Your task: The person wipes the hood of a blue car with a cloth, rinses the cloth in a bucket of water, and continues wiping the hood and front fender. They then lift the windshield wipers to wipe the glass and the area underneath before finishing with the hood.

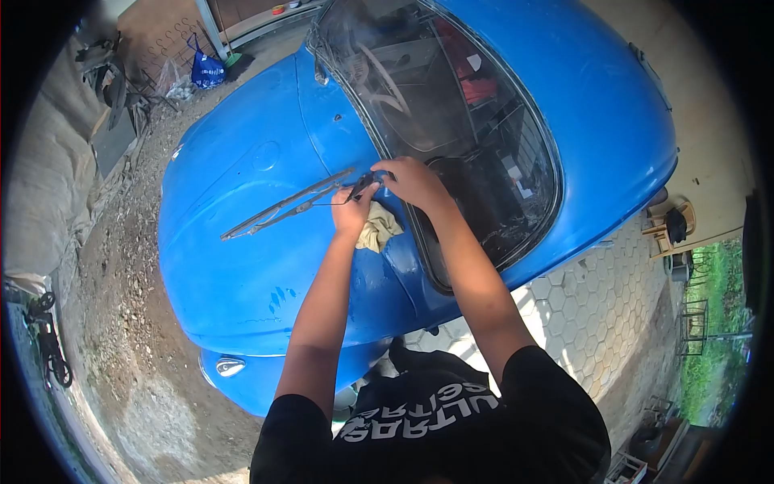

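My left hand [352, 213] is closed, thumb and fingers pinching the dark base end of a windshield wiper arm [300, 209]. The long wiper blade [270, 214] reaches out over the blue hood to the left. My right hand [409, 181] comes in from the windshield side, its fingers curled on the same small black part between both hands; its exact shape is partly hidden by the fingers. A crumpled yellowish cloth [379, 229] lies on the car just below my hands, beside the windshield's lower edge.
The blue car [226, 194] fills the middle, with its windshield [484, 153] to the right of my hands. A blue bag [207, 64] stands on the gravel ground [121, 298] at the upper left. Hexagonal paving [601, 310] and a wooden chair [663, 230] are at right.
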Demonstrator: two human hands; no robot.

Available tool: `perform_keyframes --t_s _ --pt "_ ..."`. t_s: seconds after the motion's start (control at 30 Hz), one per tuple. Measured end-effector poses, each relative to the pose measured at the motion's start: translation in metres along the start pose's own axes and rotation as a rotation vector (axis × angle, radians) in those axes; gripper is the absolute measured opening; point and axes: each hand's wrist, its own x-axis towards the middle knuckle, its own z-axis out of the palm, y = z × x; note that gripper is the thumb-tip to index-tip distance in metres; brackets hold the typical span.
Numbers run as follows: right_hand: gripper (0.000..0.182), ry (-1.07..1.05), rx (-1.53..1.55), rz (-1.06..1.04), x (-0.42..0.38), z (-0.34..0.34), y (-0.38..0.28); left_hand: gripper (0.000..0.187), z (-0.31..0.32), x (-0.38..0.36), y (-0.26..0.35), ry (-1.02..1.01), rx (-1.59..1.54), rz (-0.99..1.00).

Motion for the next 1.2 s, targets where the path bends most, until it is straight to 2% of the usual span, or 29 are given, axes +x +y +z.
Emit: perform_keyframes --t_s 0.1,0.13,0.23,0.3,0.43,0.53,0.6,0.7,0.8,0.9,0.93,1.07,1.13,1.2 --pt "0.04 -0.039 -0.083 -0.19 0.032 0.021 0.034 0.036 0.0 0.003 -0.003 -0.089 -0.049 -0.18" --pt "0.048 -0.083 -0.055 -0.179 0.037 0.024 0.035 0.036 0.0 0.003 -0.003 -0.097 -0.018 -0.183" --pt "0.054 -0.294 -0.202 -0.286 0.064 0.024 0.034 0.033 -0.006 0.004 0.004 -0.087 0.077 -0.151" --pt "0.056 -0.319 -0.263 -0.309 0.069 0.021 0.035 0.029 -0.007 0.001 0.009 -0.043 0.132 -0.091" --pt "0.055 -0.358 -0.283 -0.375 0.073 0.015 0.032 0.033 -0.015 0.005 0.008 -0.141 0.157 -0.093" --pt "0.056 -0.409 -0.25 -0.255 0.068 0.008 0.022 0.033 -0.02 0.007 0.009 -0.181 0.161 -0.097" --pt "0.056 -0.345 -0.249 -0.271 0.064 0.011 0.024 0.032 -0.021 0.007 0.005 -0.212 0.183 -0.087" --pt "0.053 -0.348 -0.226 -0.265 0.063 0.012 0.026 0.035 -0.027 0.008 -0.008 -0.207 0.206 0.101" --pt "0.05 -0.309 -0.26 -0.273 0.058 0.015 0.028 0.033 -0.04 -0.013 0.023 -0.059 -0.363 -0.263" --pt "0.049 -0.2 -0.243 -0.355 0.052 0.02 0.037 0.031 -0.042 -0.022 0.017 0.027 -0.507 -0.284" --pt "0.049 -0.158 -0.227 -0.393 0.051 0.02 0.039 0.03 -0.044 -0.022 0.017 0.074 -0.355 -0.161" --pt "0.048 -0.101 -0.276 -0.312 0.036 0.023 0.034 0.026 -0.038 -0.014 0.025 0.12 -0.372 -0.247" --pt "0.047 -0.077 -0.3 -0.234 0.025 0.027 0.028 0.027 -0.029 -0.013 0.022 0.158 -0.523 -0.323" --pt "0.045 0.004 -0.269 -0.263 0.018 0.037 0.029 0.03 -0.025 -0.017 0.023 0.214 -0.552 -0.349"
